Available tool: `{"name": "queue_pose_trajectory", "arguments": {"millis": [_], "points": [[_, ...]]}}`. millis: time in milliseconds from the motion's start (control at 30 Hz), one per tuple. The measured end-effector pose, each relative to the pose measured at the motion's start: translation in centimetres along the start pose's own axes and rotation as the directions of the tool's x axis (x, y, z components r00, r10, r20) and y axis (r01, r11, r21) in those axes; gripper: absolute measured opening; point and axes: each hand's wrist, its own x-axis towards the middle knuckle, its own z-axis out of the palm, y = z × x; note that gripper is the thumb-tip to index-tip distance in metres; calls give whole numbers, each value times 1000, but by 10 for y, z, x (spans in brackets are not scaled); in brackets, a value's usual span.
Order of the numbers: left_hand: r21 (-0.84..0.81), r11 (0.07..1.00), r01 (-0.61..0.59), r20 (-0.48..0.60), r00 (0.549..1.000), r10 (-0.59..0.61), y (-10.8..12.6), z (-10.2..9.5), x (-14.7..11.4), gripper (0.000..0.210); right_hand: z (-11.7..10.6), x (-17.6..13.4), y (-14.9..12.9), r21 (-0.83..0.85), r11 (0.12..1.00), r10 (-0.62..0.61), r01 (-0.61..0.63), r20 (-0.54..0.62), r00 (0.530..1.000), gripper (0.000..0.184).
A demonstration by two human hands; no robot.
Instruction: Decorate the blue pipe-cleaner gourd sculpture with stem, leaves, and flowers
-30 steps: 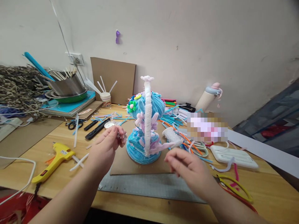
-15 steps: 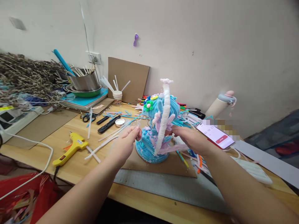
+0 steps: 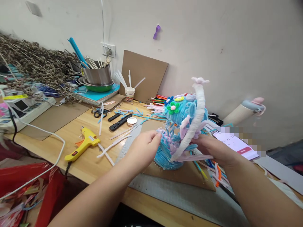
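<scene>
A pipe-cleaner basket (image 3: 169, 156) in fuzzy blue has a white wrapped handle (image 3: 193, 126), pink petals and a green felt flower (image 3: 173, 107) near its top. It leans to the right above the cardboard. My right hand (image 3: 211, 148) reaches behind its right side and grips it there, fingertips hidden by the handle and petals. At the left rim of the blue base, my left hand (image 3: 146, 146) is closed in a pinch, thumb against the fingers. Whatever is in that pinch is too small or hidden to make out.
A yellow glue gun (image 3: 82, 145) lies left, near scissors (image 3: 100, 113), a black cutter (image 3: 120, 122) and a white lid (image 3: 132, 121). Loose pipe cleaners (image 3: 219, 175) lie right, below a phone (image 3: 236, 145). A paper cup (image 3: 129, 94) and steel pot (image 3: 97, 75) stand behind.
The view has swung left, so everything sits further right. The pipe-cleaner basket now tilts more to the right, and my left hand's fingers have come against its base.
</scene>
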Motion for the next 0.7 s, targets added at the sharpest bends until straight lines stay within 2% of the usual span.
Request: {"name": "queue_pose_trajectory", "arguments": {"millis": [200, 300, 533, 700], "points": [[330, 940, 87, 37, 994, -105, 17, -6, 3, 37, -4, 8, 2, 11, 1000, 8, -8, -8, 1000, 49], [444, 893, 76, 68, 991, -118, 29, -11, 9, 36, -7, 10, 7, -20, 999, 32, -33, -36, 999, 44], [481, 876, 38, 169, 976, -135, 40, -26, 31, 32, 4, 15, -9, -116, 993, 19, -26, -60, 998, 39], [436, 898, 64, 272, 942, -199, 43, -24, 46, 29, 4, 22, -14, -305, 948, -111, 90, -53, 992, 30]]}}
